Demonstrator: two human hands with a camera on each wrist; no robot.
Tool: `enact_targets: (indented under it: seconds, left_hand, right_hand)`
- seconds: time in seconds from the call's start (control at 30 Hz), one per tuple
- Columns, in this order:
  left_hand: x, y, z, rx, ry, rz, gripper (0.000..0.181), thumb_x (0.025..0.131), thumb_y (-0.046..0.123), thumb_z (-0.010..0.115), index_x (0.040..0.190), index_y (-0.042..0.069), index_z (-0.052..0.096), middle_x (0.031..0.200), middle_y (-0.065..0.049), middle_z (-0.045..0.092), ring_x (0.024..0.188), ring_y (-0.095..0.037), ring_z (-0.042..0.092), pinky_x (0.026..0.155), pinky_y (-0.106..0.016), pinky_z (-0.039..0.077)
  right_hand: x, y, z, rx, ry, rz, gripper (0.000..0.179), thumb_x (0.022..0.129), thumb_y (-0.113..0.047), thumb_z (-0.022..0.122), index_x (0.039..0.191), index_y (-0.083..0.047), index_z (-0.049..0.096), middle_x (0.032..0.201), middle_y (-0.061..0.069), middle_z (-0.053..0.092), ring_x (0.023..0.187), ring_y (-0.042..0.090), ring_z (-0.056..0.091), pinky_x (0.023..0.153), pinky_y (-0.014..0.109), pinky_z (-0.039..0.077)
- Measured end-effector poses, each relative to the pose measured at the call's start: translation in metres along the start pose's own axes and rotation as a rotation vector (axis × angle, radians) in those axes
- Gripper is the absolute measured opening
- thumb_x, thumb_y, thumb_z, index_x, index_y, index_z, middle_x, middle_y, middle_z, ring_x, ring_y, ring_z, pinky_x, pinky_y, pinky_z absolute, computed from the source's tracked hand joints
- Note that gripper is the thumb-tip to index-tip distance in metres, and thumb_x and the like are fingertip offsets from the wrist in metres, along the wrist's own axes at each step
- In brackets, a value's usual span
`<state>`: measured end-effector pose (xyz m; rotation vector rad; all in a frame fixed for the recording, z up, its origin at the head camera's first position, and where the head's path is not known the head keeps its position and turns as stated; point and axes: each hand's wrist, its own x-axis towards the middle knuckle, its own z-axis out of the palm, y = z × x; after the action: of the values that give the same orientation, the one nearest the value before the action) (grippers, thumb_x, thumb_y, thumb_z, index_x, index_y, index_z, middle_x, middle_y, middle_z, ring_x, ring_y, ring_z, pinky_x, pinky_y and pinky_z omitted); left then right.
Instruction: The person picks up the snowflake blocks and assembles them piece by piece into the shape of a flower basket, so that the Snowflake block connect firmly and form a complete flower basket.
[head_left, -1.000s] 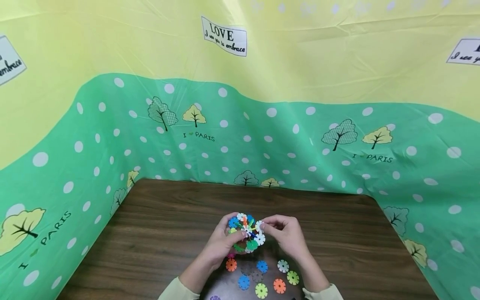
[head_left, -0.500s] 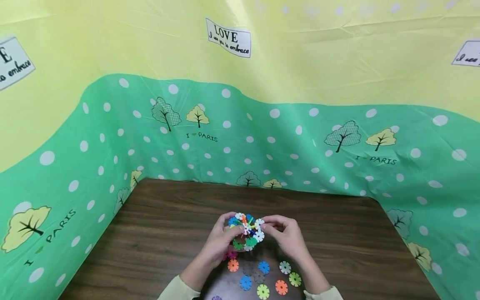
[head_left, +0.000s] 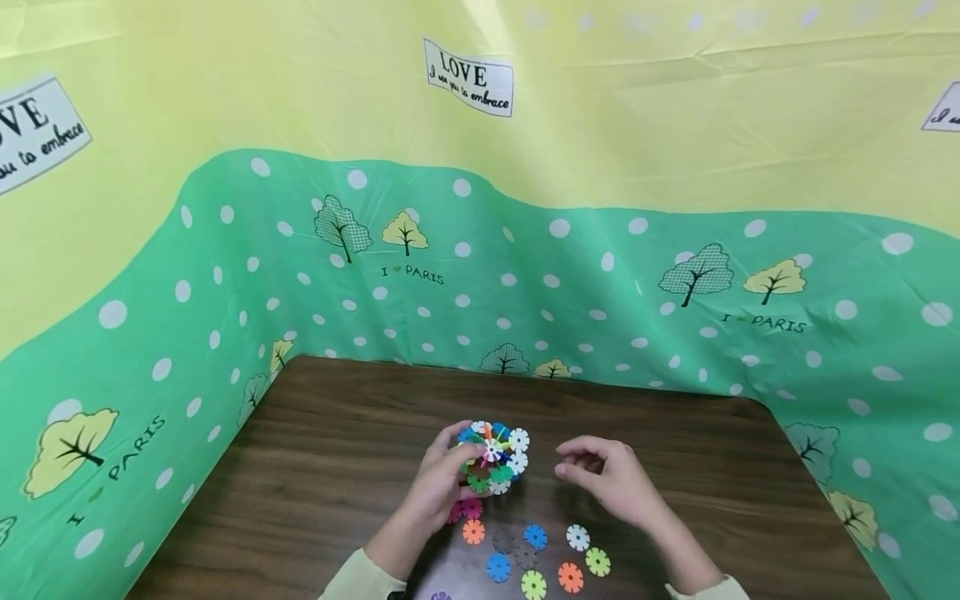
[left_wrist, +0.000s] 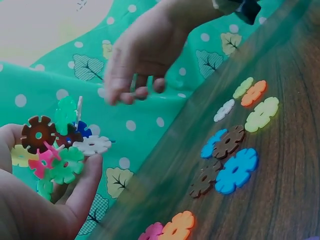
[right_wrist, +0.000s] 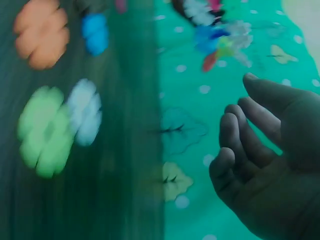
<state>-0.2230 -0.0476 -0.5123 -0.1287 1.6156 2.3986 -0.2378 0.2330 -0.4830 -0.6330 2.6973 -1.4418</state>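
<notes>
The desk has a dark wood grain, real or laminate I cannot tell, smooth and mostly matt, with a paler gloss toward its near edge. The cluster of notched discs in my left hand looks to be smooth, opaque plastic with a soft sheen. The loose discs near that edge look like the same plastic, flat-faced and smooth, though in the right wrist view they blur too much to judge. Beyond the desk's far edge hangs a thin sheet, cloth by its look, lightly creased and faintly satiny. My sleeves are matt cloth.
</notes>
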Motion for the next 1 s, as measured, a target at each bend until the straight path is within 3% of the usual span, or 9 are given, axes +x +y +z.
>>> enact_targets:
  seconds: [0.23,0.47,0.7,0.9,1.0]
  left_hand:
    - [0.001,0.002,-0.003,-0.014,-0.001,0.000,0.068,0.095,0.027,0.070,0.152,0.008,0.035,0.127,-0.019,0.061,0.094,-0.027,0.071,0.080,-0.047,0.062]
    - [0.000,0.002,-0.004,-0.024,-0.023,0.001,0.066,0.098,0.035,0.065,0.151,0.007,0.035,0.130,-0.018,0.061,0.099,-0.026,0.070,0.080,-0.046,0.062]
    - [-0.002,0.004,-0.004,-0.035,-0.041,-0.009,0.065,0.100,0.037,0.062,0.149,0.004,0.035,0.127,-0.013,0.063,0.101,-0.022,0.068,0.077,-0.039,0.059]
    - [-0.002,0.007,-0.001,-0.055,-0.052,-0.017,0.068,0.097,0.027,0.065,0.152,0.006,0.032,0.125,-0.011,0.064,0.102,-0.020,0.067,0.077,-0.037,0.058]
    - [-0.001,0.008,0.000,-0.066,-0.054,-0.022,0.070,0.094,0.022,0.067,0.152,0.006,0.030,0.122,-0.011,0.065,0.101,-0.020,0.067,0.078,-0.037,0.057]
  right_hand:
    - [-0.020,0.023,-0.007,-0.108,-0.237,0.010,0.024,0.089,-0.028,0.080,0.105,-0.010,0.076,0.086,-0.009,0.068,0.075,0.005,0.061,0.063,0.024,0.054]
    - [-0.032,0.035,0.000,-0.135,-0.359,-0.001,0.021,0.087,-0.027,0.083,0.101,-0.012,0.076,0.086,-0.010,0.066,0.074,0.000,0.057,0.061,0.023,0.051]
    - [-0.035,0.036,0.007,-0.210,-0.370,0.021,0.014,0.085,-0.023,0.084,0.095,-0.018,0.076,0.084,-0.010,0.062,0.072,-0.002,0.055,0.060,0.022,0.049]
    - [-0.035,0.034,0.008,-0.245,-0.356,0.015,0.011,0.085,-0.020,0.084,0.086,-0.022,0.073,0.082,-0.011,0.060,0.070,-0.002,0.053,0.058,0.021,0.047]
    - [-0.034,0.033,0.007,-0.247,-0.356,0.024,0.010,0.086,-0.021,0.083,0.089,-0.020,0.073,0.082,-0.011,0.060,0.070,-0.002,0.052,0.058,0.022,0.046]
